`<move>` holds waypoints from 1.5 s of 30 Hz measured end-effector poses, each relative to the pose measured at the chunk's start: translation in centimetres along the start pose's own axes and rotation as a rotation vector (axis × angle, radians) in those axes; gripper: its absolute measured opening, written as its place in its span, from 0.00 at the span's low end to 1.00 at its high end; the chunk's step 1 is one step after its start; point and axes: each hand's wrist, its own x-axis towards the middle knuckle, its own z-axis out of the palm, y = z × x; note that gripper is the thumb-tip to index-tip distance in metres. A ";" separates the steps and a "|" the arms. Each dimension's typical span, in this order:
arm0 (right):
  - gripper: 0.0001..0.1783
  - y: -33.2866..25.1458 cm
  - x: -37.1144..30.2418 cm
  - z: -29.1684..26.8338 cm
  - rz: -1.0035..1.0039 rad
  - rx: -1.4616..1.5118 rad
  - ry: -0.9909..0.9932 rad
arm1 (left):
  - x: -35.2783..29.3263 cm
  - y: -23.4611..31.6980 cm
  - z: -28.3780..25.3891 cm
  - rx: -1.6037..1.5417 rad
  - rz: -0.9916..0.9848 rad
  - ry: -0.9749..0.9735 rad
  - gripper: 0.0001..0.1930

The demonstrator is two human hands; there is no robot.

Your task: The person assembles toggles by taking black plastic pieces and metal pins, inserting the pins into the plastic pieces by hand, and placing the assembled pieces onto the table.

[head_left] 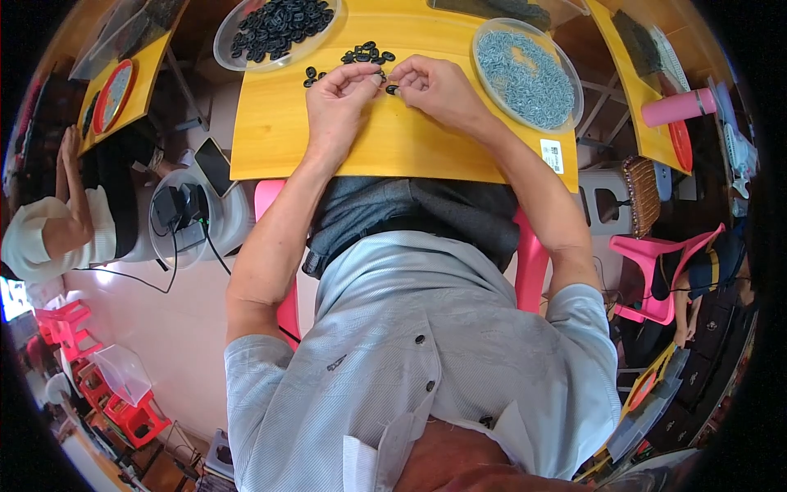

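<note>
My left hand (340, 94) and my right hand (436, 90) meet over the yellow table, fingertips almost touching. Between the thumb and fingers of my right hand is a small black oval plastic piece (392, 89). My left hand is pinched closed too; whatever sits at its fingertips is too small to name. Just beyond the hands lies a loose group of similar black pieces (368, 54), and a few more are beside my left fingers. A clear round tub (223, 47) heaped with black pieces stands at the far left. On the right, a round tray (579, 105) holds many small silvery screws.
A white label (552, 156) is on the right front corner of the yellow table (279, 139). To the right, a pink bottle (679, 107) lies on another table. People sit at both sides. A bin with black adapters (182, 207) and cables is at left; a pink chair (656, 266) is at right.
</note>
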 end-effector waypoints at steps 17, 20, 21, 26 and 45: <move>0.13 0.8 0.2 -0.1 0.127 0.525 -0.002 | 0.0 -0.3 0.1 -0.235 -0.149 -0.011 0.09; 0.13 0.8 0.3 -0.4 0.128 0.533 0.011 | 0.1 -0.6 0.1 -0.177 -0.147 0.026 0.09; 0.13 0.8 0.4 -0.4 0.115 0.526 0.015 | 0.1 -0.7 0.1 -0.126 -0.133 0.029 0.09; 0.13 0.4 0.2 -0.4 0.110 0.518 0.027 | 0.0 -0.7 0.2 -0.065 -0.115 0.035 0.09; 0.11 0.9 0.4 0.2 0.039 0.299 0.071 | 0.0 -0.2 0.5 -0.050 -0.155 0.050 0.08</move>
